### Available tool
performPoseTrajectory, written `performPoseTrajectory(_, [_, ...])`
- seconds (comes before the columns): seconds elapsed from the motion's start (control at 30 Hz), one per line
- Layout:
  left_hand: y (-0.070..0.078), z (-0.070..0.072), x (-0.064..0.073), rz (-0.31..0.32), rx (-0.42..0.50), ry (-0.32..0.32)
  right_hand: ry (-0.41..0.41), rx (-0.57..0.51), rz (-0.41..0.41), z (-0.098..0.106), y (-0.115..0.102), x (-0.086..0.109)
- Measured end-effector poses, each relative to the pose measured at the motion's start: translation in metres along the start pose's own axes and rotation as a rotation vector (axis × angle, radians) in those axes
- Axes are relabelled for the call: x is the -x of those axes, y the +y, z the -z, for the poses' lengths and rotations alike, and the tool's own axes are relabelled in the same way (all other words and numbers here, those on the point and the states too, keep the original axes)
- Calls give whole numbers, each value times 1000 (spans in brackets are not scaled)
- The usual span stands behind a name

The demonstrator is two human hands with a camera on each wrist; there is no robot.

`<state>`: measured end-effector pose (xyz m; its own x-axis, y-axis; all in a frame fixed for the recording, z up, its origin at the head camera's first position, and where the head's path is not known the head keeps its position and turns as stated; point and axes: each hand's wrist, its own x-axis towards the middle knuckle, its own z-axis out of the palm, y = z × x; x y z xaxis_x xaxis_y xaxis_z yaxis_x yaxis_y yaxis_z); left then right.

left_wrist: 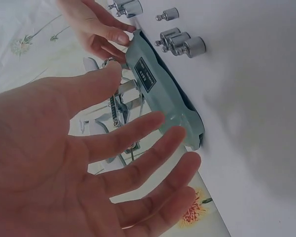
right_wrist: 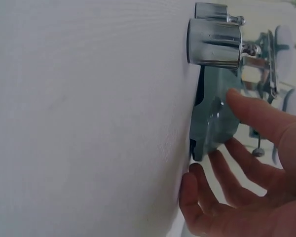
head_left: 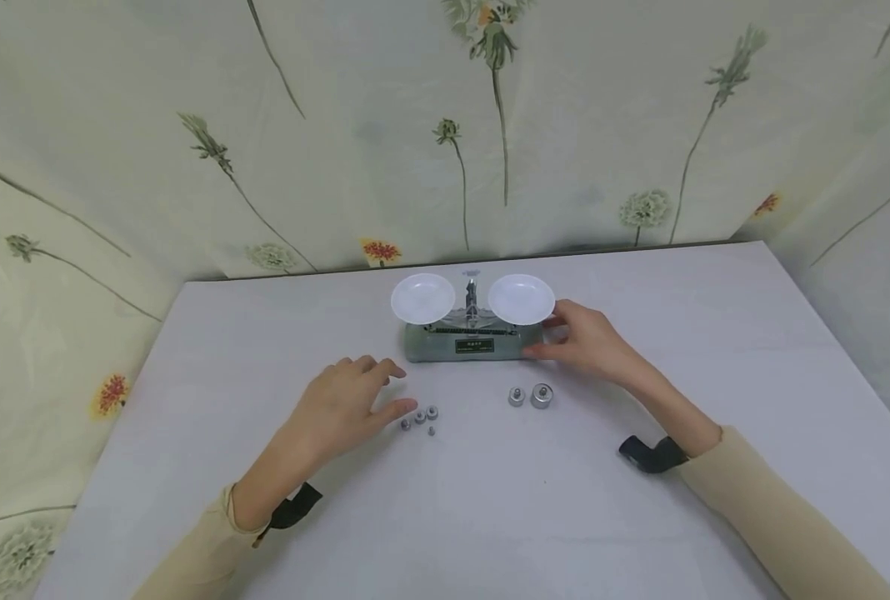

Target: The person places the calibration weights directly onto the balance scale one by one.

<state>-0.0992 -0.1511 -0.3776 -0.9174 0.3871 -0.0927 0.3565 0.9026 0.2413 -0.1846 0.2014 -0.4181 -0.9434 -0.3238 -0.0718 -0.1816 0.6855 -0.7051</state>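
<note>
A green balance scale [head_left: 445, 343] with twin white pans [head_left: 422, 298] and a dark nameplate [head_left: 474, 345] stands on a table [head_left: 452, 517], one end between the right hand's [head_left: 589, 337] thumb and curled fingers; the left hand [head_left: 347, 400], loosely spread, holds nothing beside silver weights [head_left: 420, 417].

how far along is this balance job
Done, it seems: the balance stands upright on the table with both white pans mounted. In hand: the right grip is around the balance's right end; the left grip, open, holds nothing near four small weights. Probably left: weighing, since these and the two larger weights are on the table, none on a pan.
</note>
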Motion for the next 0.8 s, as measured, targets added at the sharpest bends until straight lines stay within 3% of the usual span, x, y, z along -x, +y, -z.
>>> performPoseTrajectory(0.4, [6,-2,2,-41,27,-32,-7,8,-31,-4,-4,-1])
performPoseTrajectory(0.8, [6,-9,0,-15,27,-149,-2,39,-17,-3,-3,-5])
